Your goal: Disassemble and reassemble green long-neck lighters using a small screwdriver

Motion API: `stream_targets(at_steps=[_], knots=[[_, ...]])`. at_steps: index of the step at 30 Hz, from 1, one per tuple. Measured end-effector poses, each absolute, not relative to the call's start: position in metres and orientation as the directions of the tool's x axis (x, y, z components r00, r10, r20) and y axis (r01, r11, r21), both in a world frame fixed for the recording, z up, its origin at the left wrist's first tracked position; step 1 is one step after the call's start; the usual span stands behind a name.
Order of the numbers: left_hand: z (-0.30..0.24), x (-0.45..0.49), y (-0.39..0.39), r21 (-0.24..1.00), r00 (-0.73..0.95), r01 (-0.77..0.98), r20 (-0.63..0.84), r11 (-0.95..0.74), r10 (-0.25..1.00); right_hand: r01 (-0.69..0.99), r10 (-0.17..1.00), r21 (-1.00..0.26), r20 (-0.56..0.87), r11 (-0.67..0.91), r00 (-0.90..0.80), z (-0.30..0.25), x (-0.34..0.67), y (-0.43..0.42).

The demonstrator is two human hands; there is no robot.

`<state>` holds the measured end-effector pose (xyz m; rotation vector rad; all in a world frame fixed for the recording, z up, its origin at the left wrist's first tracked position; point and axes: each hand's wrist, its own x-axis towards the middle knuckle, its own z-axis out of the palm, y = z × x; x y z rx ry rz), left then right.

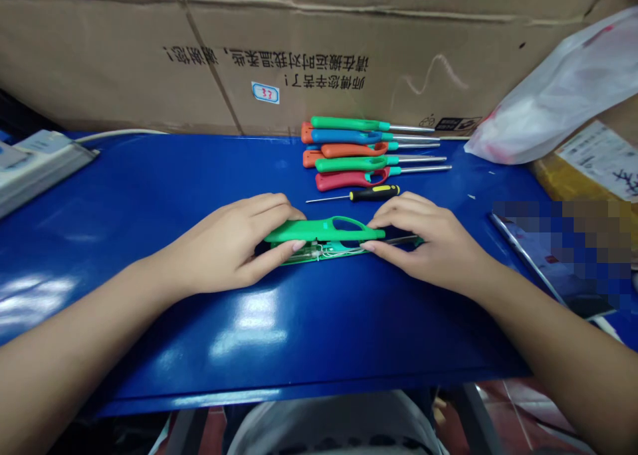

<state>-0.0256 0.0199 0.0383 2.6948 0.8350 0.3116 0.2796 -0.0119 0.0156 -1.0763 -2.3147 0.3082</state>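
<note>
A green long-necked lighter [319, 231] lies across the blue table in front of me, its casing split into two halves. The upper green half is tilted over the lower one, and thin wires and inner parts show in the gap. My left hand [239, 239] grips the handle end at the left, thumb low and fingers on top. With thumb and fingers, my right hand [423, 239] pinches the other end, near the trigger loop and metal tube. Just behind lies a screwdriver [375, 193] with a black and yellow handle.
Several assembled lighters [349, 164] in green, blue, orange and red are stacked behind the screwdriver. A large cardboard box [124, 63] closes off the back. On the right are a white plastic bag [558, 96] and a dark flat object [563, 262]; a power strip [44, 163] sits left.
</note>
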Motion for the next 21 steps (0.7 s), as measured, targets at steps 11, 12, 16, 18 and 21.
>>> stream_targets(at_steps=[11, 12, 16, 18, 21], knots=[[0.033, -0.026, 0.022, 0.337, 0.822, 0.494, 0.117, -0.801, 0.557, 0.618, 0.838, -0.577, 0.265, 0.534, -0.476, 0.009, 0.274, -0.012], [0.033, -0.026, 0.022, 0.344, 0.822, 0.486, 0.132, -0.804, 0.553, 0.617, 0.837, -0.576, 0.271, 0.537, -0.475, 0.009, 0.274, -0.012], [0.034, -0.026, 0.022, 0.356, 0.823, 0.443, 0.203, -0.823, 0.531, 0.621, 0.833, -0.557, 0.323, 0.552, -0.450, 0.011, 0.276, -0.012], [0.035, -0.027, 0.021, 0.351, 0.824, 0.420, 0.240, -0.837, 0.514, 0.617, 0.814, -0.532, 0.343, 0.580, -0.470, 0.015, 0.280, -0.011], [0.035, -0.028, 0.020, 0.335, 0.846, 0.381, 0.249, -0.862, 0.471, 0.607, 0.738, -0.422, 0.332, 0.673, -0.587, 0.021, 0.286, -0.012]])
